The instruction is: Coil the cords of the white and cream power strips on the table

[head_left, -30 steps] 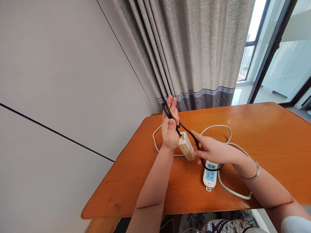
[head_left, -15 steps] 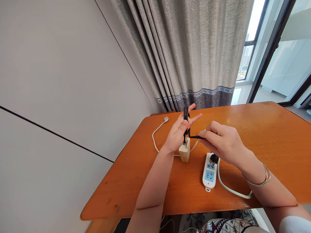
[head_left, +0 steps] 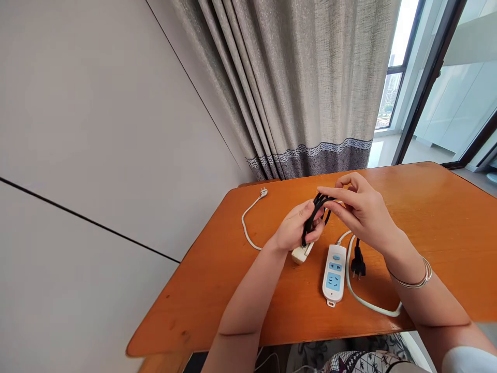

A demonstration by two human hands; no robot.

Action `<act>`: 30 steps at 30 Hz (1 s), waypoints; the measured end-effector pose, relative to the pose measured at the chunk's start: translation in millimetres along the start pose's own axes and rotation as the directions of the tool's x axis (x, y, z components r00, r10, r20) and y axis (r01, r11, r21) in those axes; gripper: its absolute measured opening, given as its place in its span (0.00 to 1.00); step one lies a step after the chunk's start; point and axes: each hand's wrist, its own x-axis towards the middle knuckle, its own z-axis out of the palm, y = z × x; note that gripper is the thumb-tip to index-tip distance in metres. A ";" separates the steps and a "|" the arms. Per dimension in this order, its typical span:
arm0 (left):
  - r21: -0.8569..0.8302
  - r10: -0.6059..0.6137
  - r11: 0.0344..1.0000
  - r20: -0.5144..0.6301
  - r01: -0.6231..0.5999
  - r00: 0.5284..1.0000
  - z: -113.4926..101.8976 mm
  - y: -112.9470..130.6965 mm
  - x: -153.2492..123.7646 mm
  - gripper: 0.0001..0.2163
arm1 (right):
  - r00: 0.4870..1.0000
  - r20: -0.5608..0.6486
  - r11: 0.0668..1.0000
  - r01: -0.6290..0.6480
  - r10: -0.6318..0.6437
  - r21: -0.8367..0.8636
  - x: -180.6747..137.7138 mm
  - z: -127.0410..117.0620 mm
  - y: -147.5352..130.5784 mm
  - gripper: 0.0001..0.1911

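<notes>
My left hand (head_left: 297, 227) is closed around a looped bundle of black power cord (head_left: 311, 224). Below that hand hangs a white power adapter (head_left: 301, 254), partly hidden by my fingers, with the cord running into it. My right hand (head_left: 361, 210) pinches the upper part of the loops between thumb and fingers. From beneath my right hand the cord's black plug (head_left: 358, 265) dangles, prongs downward. Just left of the plug lies a white power strip (head_left: 334, 274) with blue socket faces, flat on the table.
The wooden table (head_left: 209, 295) stretches beneath everything. A white cord ends in a white plug (head_left: 264, 192) at the far left. The strip's thick white cable (head_left: 373, 306) curves along the right. Behind the table hang grey curtains (head_left: 310, 103), beside a wall (head_left: 97, 129) on the left.
My left fingers have closed around the coil, which now tilts to the right. My right hand has risen and grips the loops. The black plug has swung right, away from over the strip.
</notes>
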 end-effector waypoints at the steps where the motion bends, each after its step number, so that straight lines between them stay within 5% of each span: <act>1: 0.000 0.004 1.000 -0.015 -0.004 1.000 -0.5 0.9 0.4 0.23 | 1.000 0.011 1.000 -0.029 0.029 -0.004 0.8 0.3 1.2 0.16; 7: -0.063 -0.067 0.996 0.043 0.070 0.997 -1.6 4.4 1.1 0.25 | 0.967 0.212 0.973 -0.174 0.139 0.155 9.1 4.6 13.4 0.18; 13: -0.241 -0.027 0.969 0.108 0.052 0.994 -5.8 3.0 -2.1 0.24 | 0.921 0.370 0.838 -0.294 0.119 0.461 11.7 16.7 34.7 0.24; 18: -0.314 0.080 0.938 -0.211 -0.145 0.974 -4.7 8.7 -3.2 0.23 | 0.904 0.392 0.717 -0.387 0.171 0.580 9.2 34.8 45.0 0.30; 23: -0.058 0.299 0.936 -0.390 -0.348 0.871 -3.9 21.3 -6.0 0.23 | 0.865 0.462 0.755 -0.435 0.197 0.490 5.8 49.7 34.5 0.29; 28: 0.235 0.528 0.849 -0.359 -0.473 0.770 -6.8 26.9 -5.6 0.25 | 0.664 0.704 0.905 -0.420 0.252 0.072 -2.3 54.6 18.4 0.41; 30: 0.307 0.581 0.812 -0.338 -0.496 0.741 -7.7 27.2 -4.2 0.25 | 0.635 0.723 0.929 -0.370 0.271 -0.024 -4.9 53.4 14.1 0.43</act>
